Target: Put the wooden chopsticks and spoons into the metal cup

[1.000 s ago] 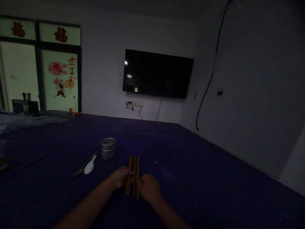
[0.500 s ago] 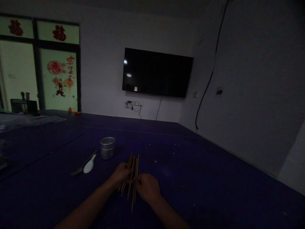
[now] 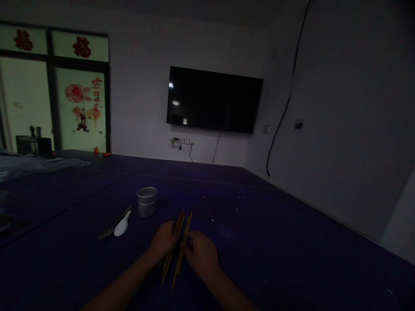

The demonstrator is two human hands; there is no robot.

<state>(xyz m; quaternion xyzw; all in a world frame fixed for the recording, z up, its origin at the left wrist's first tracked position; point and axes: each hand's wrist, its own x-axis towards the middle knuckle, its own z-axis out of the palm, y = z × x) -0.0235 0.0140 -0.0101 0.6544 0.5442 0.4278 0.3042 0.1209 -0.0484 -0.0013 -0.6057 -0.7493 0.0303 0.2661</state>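
Observation:
Several wooden chopsticks (image 3: 181, 225) lie in a slanted bundle on the dark purple surface (image 3: 279, 242), tips pointing away from me. My left hand (image 3: 164, 240) is closed over the bundle from the left. From the right, my right hand (image 3: 201, 255) pinches the sticks with curled fingers. The lower ends of the chopsticks poke out below my hands. The room is dim.
A small metal cup (image 3: 147, 201) stands just beyond the chopsticks to the left. A white spoon (image 3: 122, 226) and a dark metal spoon (image 3: 112, 228) lie left of it. A television (image 3: 214, 99) hangs on the far wall. Crumpled plastic sheet (image 3: 39, 164) lies far left.
The chopsticks lay straight and parallel a second ago; now they are gathered closer and tilted, lower ends swung to the left. Both hands stayed on them.

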